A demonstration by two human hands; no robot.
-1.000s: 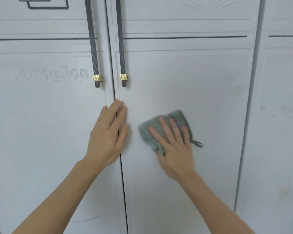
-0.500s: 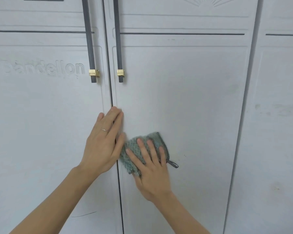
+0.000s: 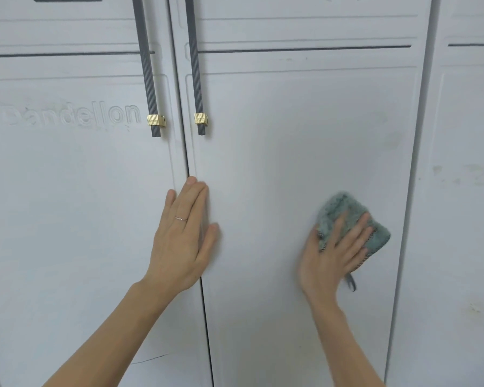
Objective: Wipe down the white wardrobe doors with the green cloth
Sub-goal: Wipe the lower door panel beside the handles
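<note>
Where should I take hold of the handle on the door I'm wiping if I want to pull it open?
Grip the grey ribbed handle just above its gold bracket, coming straight on from the front. It's a slim upright bar standing off the right door, so fingers can likely hook behind it. The left hand, lying flat across the door seam, is nearest; the right hand presses the green cloth.

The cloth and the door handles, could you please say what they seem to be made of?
Cloth: likely microfibre or terry; fuzzy green pile with a stitched edge. Handles: probably metal or plastic, matt grey and ribbed, with shiny gold-coloured collars.
</note>
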